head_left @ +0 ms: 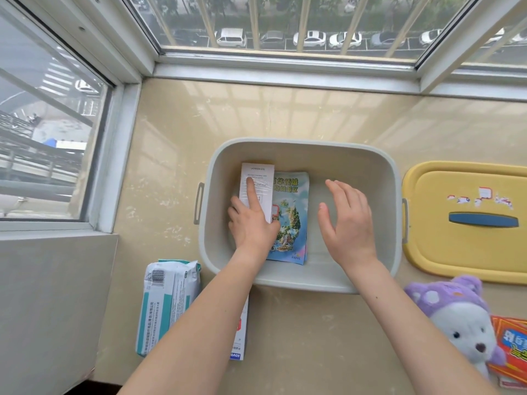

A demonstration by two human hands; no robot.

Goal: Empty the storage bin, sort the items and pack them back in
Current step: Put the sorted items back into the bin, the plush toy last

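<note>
The grey, smooth-walled plastic storage bin (299, 144), rectangular with rounded corners, stood on the glossy beige sill (285, 115). Inside, by its left wall, sat a narrow white cardboard box (261, 176) in clear film, overlapping a glossy illustrated paper booklet (291, 220). The left hand (252, 225) gripped the box: index finger (252, 192) straight along its top face, other fingers curled at its left edge, thumb at its right. The right hand (346, 220) hovered over the bin's floor, fingers straight and released.

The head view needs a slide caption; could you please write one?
Left hand holds a white box beside a booklet in the bin; right hand hovers open.
</note>
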